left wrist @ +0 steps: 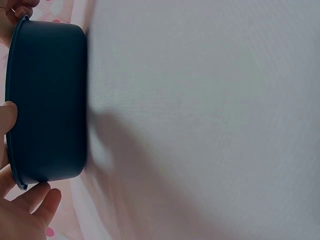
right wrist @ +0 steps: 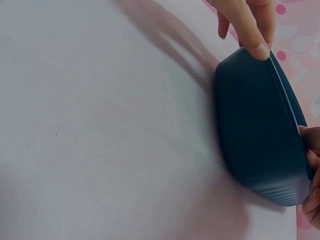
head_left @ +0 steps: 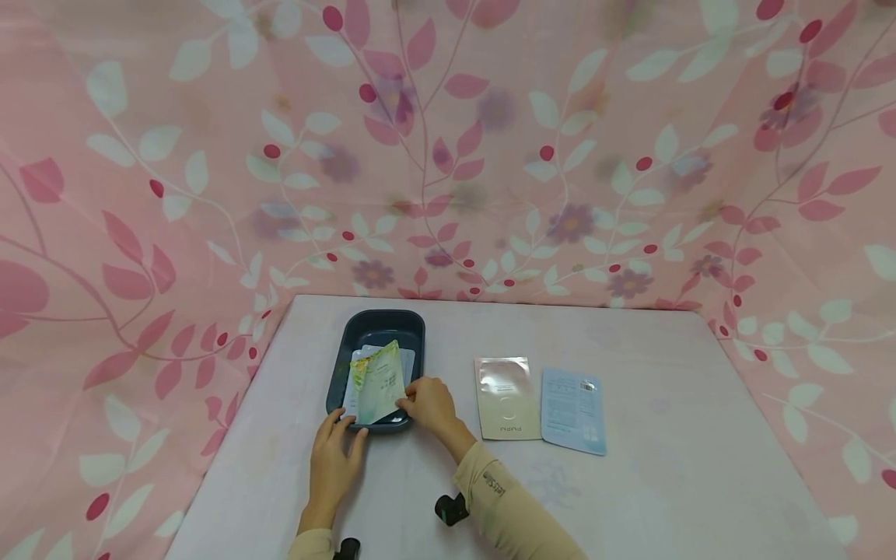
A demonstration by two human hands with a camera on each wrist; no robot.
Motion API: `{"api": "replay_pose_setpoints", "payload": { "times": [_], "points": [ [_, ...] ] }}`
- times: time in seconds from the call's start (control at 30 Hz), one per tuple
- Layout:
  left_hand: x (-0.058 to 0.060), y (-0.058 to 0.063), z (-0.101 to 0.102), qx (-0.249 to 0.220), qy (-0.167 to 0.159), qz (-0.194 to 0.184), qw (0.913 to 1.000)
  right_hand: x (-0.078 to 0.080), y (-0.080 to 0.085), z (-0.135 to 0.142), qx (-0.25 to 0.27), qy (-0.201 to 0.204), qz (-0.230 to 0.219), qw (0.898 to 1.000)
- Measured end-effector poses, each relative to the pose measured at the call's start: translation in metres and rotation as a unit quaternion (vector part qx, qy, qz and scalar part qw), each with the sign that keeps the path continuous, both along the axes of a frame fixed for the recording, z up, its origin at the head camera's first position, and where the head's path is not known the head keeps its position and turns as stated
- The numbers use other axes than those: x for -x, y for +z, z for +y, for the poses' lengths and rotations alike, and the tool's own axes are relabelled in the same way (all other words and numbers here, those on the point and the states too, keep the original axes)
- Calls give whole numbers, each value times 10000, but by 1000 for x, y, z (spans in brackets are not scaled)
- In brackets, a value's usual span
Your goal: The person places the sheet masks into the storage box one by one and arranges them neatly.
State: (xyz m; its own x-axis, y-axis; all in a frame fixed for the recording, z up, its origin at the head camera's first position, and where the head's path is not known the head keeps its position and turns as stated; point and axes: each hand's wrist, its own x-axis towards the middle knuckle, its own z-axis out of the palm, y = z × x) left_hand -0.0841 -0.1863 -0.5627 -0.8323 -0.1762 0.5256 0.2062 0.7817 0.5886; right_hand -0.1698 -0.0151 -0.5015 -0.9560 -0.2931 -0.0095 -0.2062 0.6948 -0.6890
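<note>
A dark blue tray stands on the table at left of centre. Inside it, a green and yellow face mask packet lies slanted over paler packets. My left hand grips the near left corner of the tray, its thumb on the rim in the left wrist view and its other fingers round the side wall. At the right rim my right hand pinches the lower right corner of the green packet. In the right wrist view, its fingers are right at the rim, and the packet is hidden behind the tray wall.
To the right, a beige-gold face mask packet lies on the white table, with a light blue packet against its right edge. Pink floral cloth hangs behind the table and along its sides.
</note>
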Motion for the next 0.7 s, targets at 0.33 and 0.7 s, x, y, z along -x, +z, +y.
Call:
{"api": "replay_pose_setpoints", "payload": {
  "times": [0.33,0.7],
  "points": [
    [-1,-1,0,-9,-2,-116,9999,1,-1,1,-388,287,219,9986],
    [-1,0,0,21,25,-6,10000,-1,-4,4,421,175,81,9989]
  ]
}}
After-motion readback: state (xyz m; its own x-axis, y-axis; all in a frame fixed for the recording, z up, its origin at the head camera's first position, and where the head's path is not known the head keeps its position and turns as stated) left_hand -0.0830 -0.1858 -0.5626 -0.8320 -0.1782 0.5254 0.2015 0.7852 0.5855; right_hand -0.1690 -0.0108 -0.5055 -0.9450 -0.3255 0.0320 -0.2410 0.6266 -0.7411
